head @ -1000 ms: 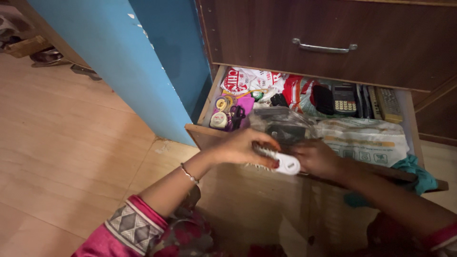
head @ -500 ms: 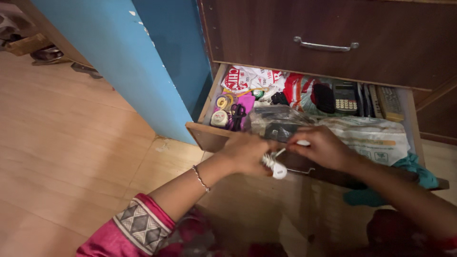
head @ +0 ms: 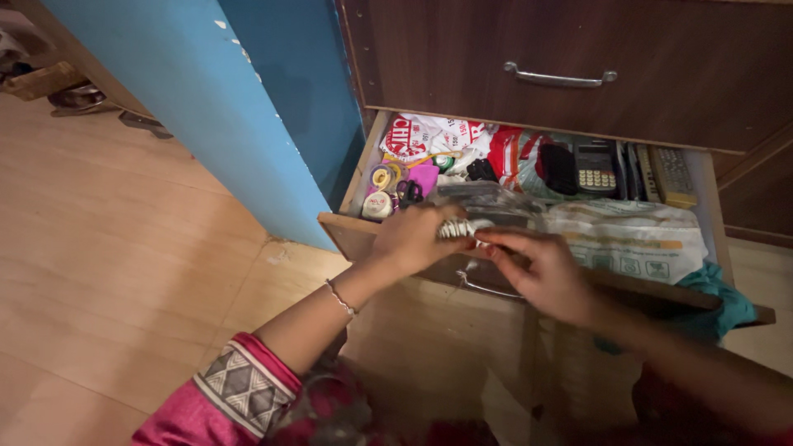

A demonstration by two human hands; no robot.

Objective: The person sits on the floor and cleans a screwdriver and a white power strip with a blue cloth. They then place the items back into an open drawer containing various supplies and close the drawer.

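My left hand (head: 417,237) grips a coiled white cable bundle (head: 459,229) just above the front edge of the open wooden drawer (head: 355,231). My right hand (head: 541,268) is beside it, fingertips pinching the cable's end where it meets the bundle. The white plug of the cable is hidden by my hands. Right behind the bundle lies a clear plastic bag (head: 496,202) with dark items in it.
The drawer holds tape rolls (head: 382,192), small scissors (head: 409,192), a calculator (head: 595,169), remotes (head: 673,175), printed bags (head: 632,239) and a teal cloth (head: 714,289). A shut dark drawer with a metal handle (head: 560,79) is above. A blue panel (head: 239,107) stands left, wooden floor beyond.
The white plug and cable were below the drawer front; both hands have lifted and gathered them up to the drawer's edge, and the plug is now covered.
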